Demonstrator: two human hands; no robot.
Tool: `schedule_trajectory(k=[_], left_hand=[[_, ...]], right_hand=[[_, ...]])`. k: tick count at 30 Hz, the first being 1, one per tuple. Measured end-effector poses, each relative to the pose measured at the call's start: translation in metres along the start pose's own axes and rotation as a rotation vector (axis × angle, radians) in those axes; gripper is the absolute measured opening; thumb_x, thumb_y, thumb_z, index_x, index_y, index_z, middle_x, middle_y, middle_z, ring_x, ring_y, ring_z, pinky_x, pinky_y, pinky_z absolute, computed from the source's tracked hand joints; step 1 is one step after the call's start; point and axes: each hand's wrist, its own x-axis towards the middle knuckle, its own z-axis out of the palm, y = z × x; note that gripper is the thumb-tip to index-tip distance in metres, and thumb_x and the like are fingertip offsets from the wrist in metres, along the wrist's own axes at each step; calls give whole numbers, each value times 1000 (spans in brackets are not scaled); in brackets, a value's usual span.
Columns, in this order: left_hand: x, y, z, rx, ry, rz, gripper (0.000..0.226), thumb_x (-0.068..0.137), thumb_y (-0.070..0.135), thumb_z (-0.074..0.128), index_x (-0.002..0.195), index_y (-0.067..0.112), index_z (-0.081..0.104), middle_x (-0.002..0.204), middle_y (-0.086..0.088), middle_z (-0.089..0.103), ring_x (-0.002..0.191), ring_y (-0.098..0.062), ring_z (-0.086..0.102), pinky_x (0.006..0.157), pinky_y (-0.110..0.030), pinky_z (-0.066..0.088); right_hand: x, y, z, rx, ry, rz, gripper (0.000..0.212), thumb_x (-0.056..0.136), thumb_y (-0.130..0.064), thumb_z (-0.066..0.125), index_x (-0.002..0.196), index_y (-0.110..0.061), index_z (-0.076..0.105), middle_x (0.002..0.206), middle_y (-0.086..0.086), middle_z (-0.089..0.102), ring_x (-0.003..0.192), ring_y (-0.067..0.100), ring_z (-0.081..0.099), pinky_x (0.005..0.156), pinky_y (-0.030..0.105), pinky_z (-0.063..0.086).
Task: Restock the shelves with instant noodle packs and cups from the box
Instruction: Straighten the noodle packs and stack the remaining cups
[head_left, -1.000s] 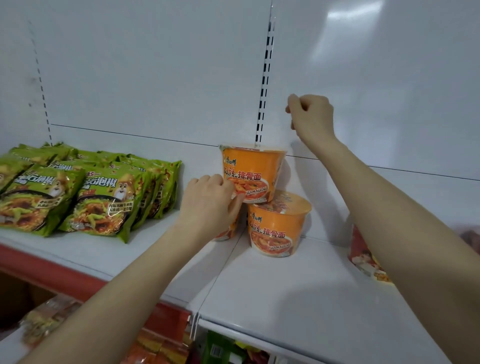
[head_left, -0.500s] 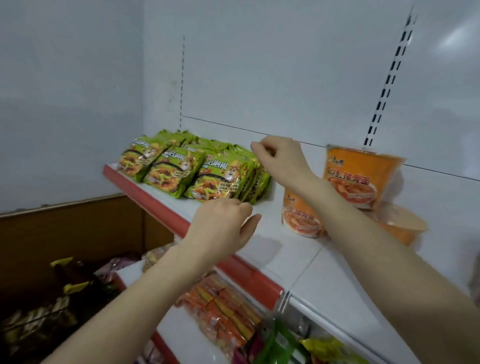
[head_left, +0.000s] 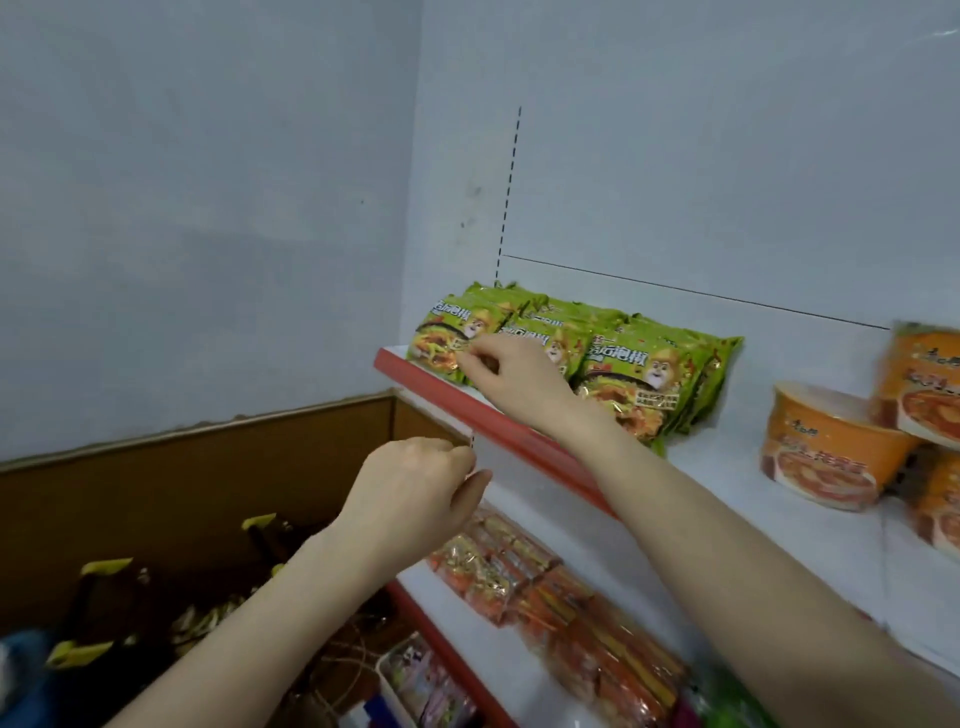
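Observation:
Green instant noodle packs (head_left: 639, 374) lean in a row at the left end of the white top shelf (head_left: 810, 540). Orange noodle cups (head_left: 826, 457) are stacked further right, one cup (head_left: 924, 384) on top of the others. My right hand (head_left: 504, 374) hovers in front of the leftmost green packs with its fingers curled and nothing in it. Lower down, my left hand (head_left: 415, 483) is a loose empty fist in front of the shelf's red edge (head_left: 519, 431). A brown cardboard box (head_left: 208, 483) stands at the lower left, holding dark packs with yellow edges (head_left: 104, 597).
Orange noodle packs (head_left: 524, 577) lie on the shelf below, with other bright packets (head_left: 426, 680) beneath them. A pale wall (head_left: 208, 208) closes off the left side. The white back panel (head_left: 727, 156) rises behind the top shelf.
Both hands have left the orange cups and moved left, the right one from the back panel to the green packs. The view has swung left and down toward the box.

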Motion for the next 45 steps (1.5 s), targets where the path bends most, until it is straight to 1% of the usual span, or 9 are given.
schedule_trajectory(k=[5,7,11,15,19,32,34,38,45], left_hand=[[-23,-64,-10,-22,-55,-16,42,82,38,37,50,18,56,43,7,45,36,-10,44,35,-12,16],[-29,-80,-7,-38,-69,-12,43,82,38,36,51,18,57,44,7,46,37,-9,44,33,-14,22],[-30,-105,6,-83,-64,-17,44,83,39,34,53,18,59,45,7,49,38,-8,47,32,-19,38],[-23,-127,27,-100,-78,-35,45,83,40,33,55,18,59,46,7,51,39,-8,48,33,-21,42],[-5,-153,53,-96,-76,-51,45,83,41,32,57,17,60,49,7,52,43,-11,50,36,-26,44],[59,-232,132,-172,-133,-67,25,91,32,52,85,11,64,74,-3,64,67,-21,62,52,-28,45],[70,-243,143,-191,-128,-55,24,91,32,52,89,11,63,77,-4,64,70,-23,62,51,-27,39],[91,-271,169,-230,-174,-59,34,93,41,45,106,11,57,96,-5,65,86,-24,63,67,-33,47],[143,-301,203,-515,-378,-174,61,84,49,57,122,3,46,123,-15,56,111,-30,53,84,-35,43]], right_hand=[[20,-29,45,30,9,57,27,92,-23,47,68,-15,54,65,5,57,67,26,54,67,43,46],[27,-31,58,36,9,81,27,93,-24,47,69,-14,56,70,8,61,68,26,56,68,44,48],[43,-29,79,39,10,121,35,93,-23,47,58,-30,45,60,-7,52,60,14,48,66,39,46],[69,-16,100,47,9,140,24,92,-22,49,74,-11,60,68,1,59,66,17,52,66,36,44],[107,5,115,74,32,125,17,89,-18,52,88,-9,67,79,0,62,75,15,54,72,34,46],[199,73,124,-43,118,199,15,89,-17,53,91,-11,67,77,-6,58,71,9,52,63,23,36],[204,81,128,-80,126,237,14,89,-18,54,90,-12,67,77,-3,60,70,11,54,64,25,39],[199,93,132,-203,157,362,16,89,-20,55,93,-11,67,86,3,65,81,18,58,74,33,49],[160,88,126,-429,105,658,29,87,-32,60,100,-6,60,84,5,59,77,21,53,68,33,43]])
